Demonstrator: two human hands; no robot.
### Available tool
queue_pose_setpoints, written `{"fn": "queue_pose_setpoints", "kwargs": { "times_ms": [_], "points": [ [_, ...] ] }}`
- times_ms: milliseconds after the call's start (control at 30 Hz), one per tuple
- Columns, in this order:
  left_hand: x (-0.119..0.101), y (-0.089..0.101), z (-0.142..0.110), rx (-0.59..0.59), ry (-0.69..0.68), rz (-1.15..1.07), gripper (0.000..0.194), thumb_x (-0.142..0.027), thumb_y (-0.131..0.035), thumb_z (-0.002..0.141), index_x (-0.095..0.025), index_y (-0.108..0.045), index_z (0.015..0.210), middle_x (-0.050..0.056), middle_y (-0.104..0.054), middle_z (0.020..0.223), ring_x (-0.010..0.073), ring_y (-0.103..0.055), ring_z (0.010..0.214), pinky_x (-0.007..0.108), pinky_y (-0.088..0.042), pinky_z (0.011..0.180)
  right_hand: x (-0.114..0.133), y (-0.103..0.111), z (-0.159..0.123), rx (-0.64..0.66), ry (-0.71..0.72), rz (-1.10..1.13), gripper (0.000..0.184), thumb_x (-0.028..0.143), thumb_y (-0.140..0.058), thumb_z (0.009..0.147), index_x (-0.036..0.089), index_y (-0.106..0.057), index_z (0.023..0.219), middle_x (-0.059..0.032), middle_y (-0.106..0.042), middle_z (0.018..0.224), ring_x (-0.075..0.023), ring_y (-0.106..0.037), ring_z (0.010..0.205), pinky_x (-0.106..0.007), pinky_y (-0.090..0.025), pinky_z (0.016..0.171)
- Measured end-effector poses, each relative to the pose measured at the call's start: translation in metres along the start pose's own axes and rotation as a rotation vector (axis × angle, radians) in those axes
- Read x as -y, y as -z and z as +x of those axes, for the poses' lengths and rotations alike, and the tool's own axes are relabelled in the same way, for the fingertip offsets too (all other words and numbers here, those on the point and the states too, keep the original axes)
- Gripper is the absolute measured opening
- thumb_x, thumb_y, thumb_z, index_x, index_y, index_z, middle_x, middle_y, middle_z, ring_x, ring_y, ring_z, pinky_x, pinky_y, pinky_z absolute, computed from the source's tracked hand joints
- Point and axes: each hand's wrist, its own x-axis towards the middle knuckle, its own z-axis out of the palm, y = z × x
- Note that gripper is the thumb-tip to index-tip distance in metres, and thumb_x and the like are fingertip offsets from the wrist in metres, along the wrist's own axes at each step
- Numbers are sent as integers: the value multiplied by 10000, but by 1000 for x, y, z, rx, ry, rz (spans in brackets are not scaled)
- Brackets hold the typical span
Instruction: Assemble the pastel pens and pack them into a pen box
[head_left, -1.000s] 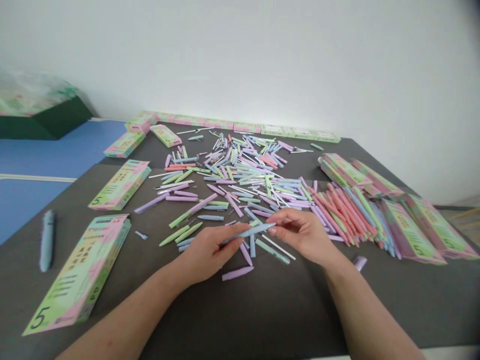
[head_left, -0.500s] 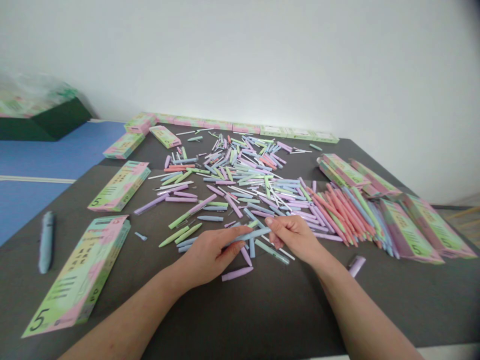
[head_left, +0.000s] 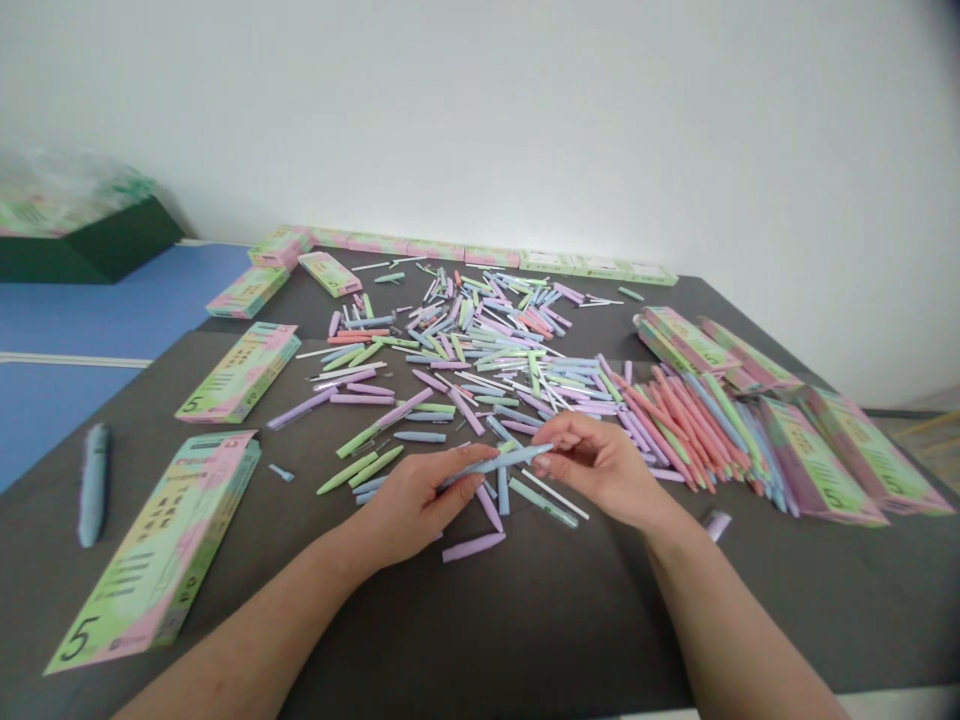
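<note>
In the head view a light-blue pen (head_left: 504,461) is held slantwise above the dark table. My left hand (head_left: 420,497) is closed round its rear part, thumb below and fingers above. At the pointed end, the curled fingers and thumb of my right hand (head_left: 596,465) pinch around the tip, which partly shows between them. Beneath and beyond both hands spreads a loose heap of pastel pen parts (head_left: 480,350), with barrels, tips and thin white refills mixed together. Two short purple barrels, one of them a purple piece (head_left: 474,547), lie just in front of the hands.
Pen boxes, including a large box (head_left: 154,550), stand along the left side and back edge. A row of coral, green and blue pens (head_left: 697,430) lies at right beside more boxes (head_left: 821,460). A thick blue pen-shaped object (head_left: 93,485) lies far left. A dark-green bin (head_left: 97,240) stands beyond.
My right hand has shifted slightly right and its fingers have rolled at the pen's tip, exposing more of it. The left hand keeps its hold, nearly unmoved.
</note>
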Motion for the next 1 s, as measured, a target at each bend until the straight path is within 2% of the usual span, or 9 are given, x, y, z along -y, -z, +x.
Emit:
{"fn": "queue_pose_setpoints", "kwargs": {
  "times_ms": [167,300,367,533,733,833,1000],
  "points": [
    [-2,0,-1,31,20,31,329,-305,-417,935,-213,-512,1235,-34,-596,726,105,-498,586,205,-387,578,0,-1,4,-35,-66,10,287,403,-738,701,156,-647,815,-21,-672,645,-131,-612,567,-248,-483,538],
    [-4,0,-1,50,-32,57,328,-282,-402,943,-214,-506,1247,19,-681,961,131,-608,740,220,-444,668,-4,-1,5,-28,-69,-22,294,430,-708,732,147,-650,785,-20,-655,606,-113,-590,527,-222,-467,505],
    [-4,-1,-1,63,-58,99,345,-274,-396,946,-210,-495,1271,44,-681,1066,153,-636,829,237,-462,717,-6,-2,5,-9,-66,-62,315,457,-662,771,146,-635,725,-16,-638,576,-99,-570,498,-206,-452,487],
    [-2,-4,-2,88,-95,211,390,-265,-386,949,-215,-449,1331,74,-680,1104,187,-659,890,282,-490,759,-10,-6,4,-13,-131,-161,486,570,-548,814,158,-578,560,10,-534,419,-81,-484,372,-188,-390,386],
    [-2,-7,-3,125,-101,201,401,-249,-370,951,-229,-422,1349,81,-616,1243,199,-635,1027,307,-493,853,-16,-9,6,-20,-189,-184,562,601,-491,833,151,-573,508,20,-474,349,-60,-422,308,-171,-340,346],
    [-3,-8,-2,141,-64,219,394,-262,-374,949,-218,-426,1337,88,-628,1220,205,-645,998,310,-500,825,-18,-9,7,-13,-193,-179,566,601,-485,836,147,-572,510,22,-470,344,-57,-411,299,-169,-332,338],
    [-5,-8,-1,158,7,266,355,-321,-359,958,-191,-477,1266,79,-696,1017,205,-675,845,293,-497,737,-17,-13,6,14,-203,-181,580,615,-476,830,149,-569,498,18,-473,342,-62,-411,298,-173,-331,331]
  ]
}}
